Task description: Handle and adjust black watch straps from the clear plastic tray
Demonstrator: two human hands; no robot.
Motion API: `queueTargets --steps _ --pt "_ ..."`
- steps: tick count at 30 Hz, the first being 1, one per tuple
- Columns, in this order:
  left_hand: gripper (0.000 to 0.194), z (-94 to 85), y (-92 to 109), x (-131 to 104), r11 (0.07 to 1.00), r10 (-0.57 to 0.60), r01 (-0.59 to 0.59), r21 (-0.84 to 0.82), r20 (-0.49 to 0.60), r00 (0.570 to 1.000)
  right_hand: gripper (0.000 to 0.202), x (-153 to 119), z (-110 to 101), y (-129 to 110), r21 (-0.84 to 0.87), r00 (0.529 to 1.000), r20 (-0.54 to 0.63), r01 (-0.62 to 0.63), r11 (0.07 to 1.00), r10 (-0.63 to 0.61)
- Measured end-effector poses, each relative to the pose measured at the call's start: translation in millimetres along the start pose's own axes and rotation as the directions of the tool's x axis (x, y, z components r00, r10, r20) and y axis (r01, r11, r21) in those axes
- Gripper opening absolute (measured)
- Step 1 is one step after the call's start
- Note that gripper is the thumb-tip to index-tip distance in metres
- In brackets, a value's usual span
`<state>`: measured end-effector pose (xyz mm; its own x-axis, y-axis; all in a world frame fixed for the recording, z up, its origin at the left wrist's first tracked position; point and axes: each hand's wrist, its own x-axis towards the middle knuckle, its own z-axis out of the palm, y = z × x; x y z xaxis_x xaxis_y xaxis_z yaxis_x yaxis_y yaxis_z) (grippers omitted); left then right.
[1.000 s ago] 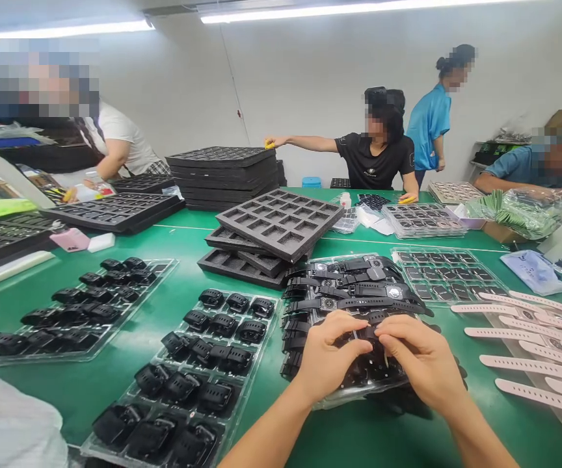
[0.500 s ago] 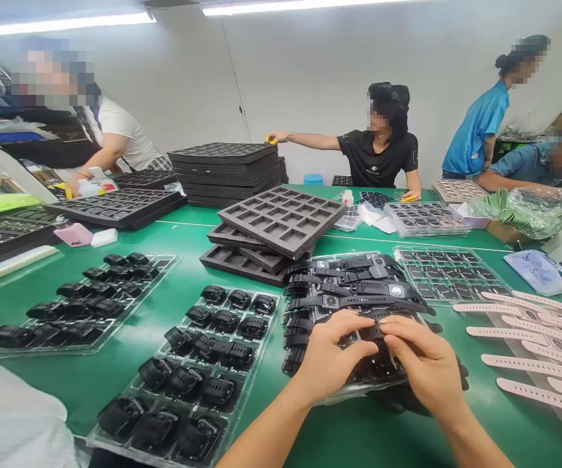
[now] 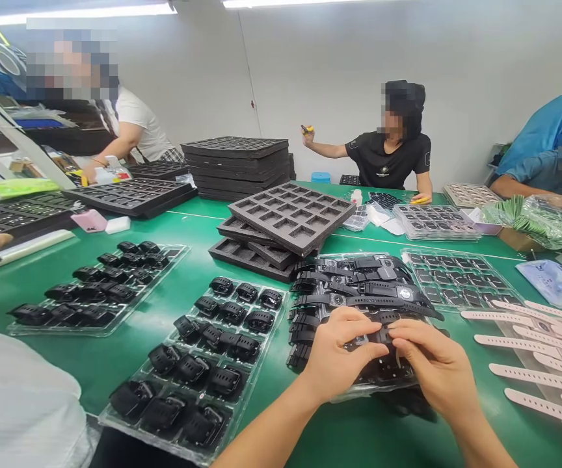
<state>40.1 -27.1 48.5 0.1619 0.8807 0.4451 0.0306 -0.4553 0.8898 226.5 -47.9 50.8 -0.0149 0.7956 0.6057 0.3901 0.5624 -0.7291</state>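
My left hand (image 3: 342, 357) and my right hand (image 3: 440, 367) meet over a clear plastic tray (image 3: 352, 392) covered with black smartwatches (image 3: 337, 299). Between the fingertips of both hands is a black watch strap (image 3: 385, 334), pinched from either side. The fingers hide most of that strap and the watch part it may belong to. Other black straps lie stretched out flat behind my hands, and some hang over the tray's left edge.
Left of me stand two clear trays of looped black watches (image 3: 235, 312). Black foam trays (image 3: 291, 218) are stacked crookedly behind my tray. Pink straps (image 3: 529, 341) lie at right. A co-worker (image 3: 391, 166) sits opposite; other people work at both sides.
The whole view has shifted slightly right. My hands keep their pinch on the strap. The co-worker opposite has lifted a hand off the foam stack; the standing person moved right.
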Motion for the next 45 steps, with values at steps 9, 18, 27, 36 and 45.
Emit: queueTargets --steps 9,18,27,36,45 --pt "0.023 2.4 3 -3 0.991 -0.1 0.103 -0.082 0.047 0.994 0.012 -3 2 2 0.137 0.977 -0.009 -0.21 0.968 0.214" --pt "0.02 -2.1 -1 4 0.811 0.525 -0.524 0.26 0.074 0.848 0.025 -6 10 -13 0.242 0.956 0.11 -0.29 0.926 0.27" --pt "0.016 -12.7 -5 1 0.221 0.849 -0.747 0.627 0.253 0.463 0.011 -1 11 -31 0.437 0.955 0.153 -0.297 0.849 0.255" --pt "0.02 1.4 -9 -5 0.19 0.901 -0.677 0.711 0.148 0.408 0.012 -12 11 -31 0.381 0.951 0.034 -0.296 0.876 0.307" --pt "0.022 -13.0 9 1 0.328 0.878 -0.602 0.728 0.0 0.479 0.005 -16 -17 -10 0.275 0.939 -0.135 -0.272 0.922 0.317"
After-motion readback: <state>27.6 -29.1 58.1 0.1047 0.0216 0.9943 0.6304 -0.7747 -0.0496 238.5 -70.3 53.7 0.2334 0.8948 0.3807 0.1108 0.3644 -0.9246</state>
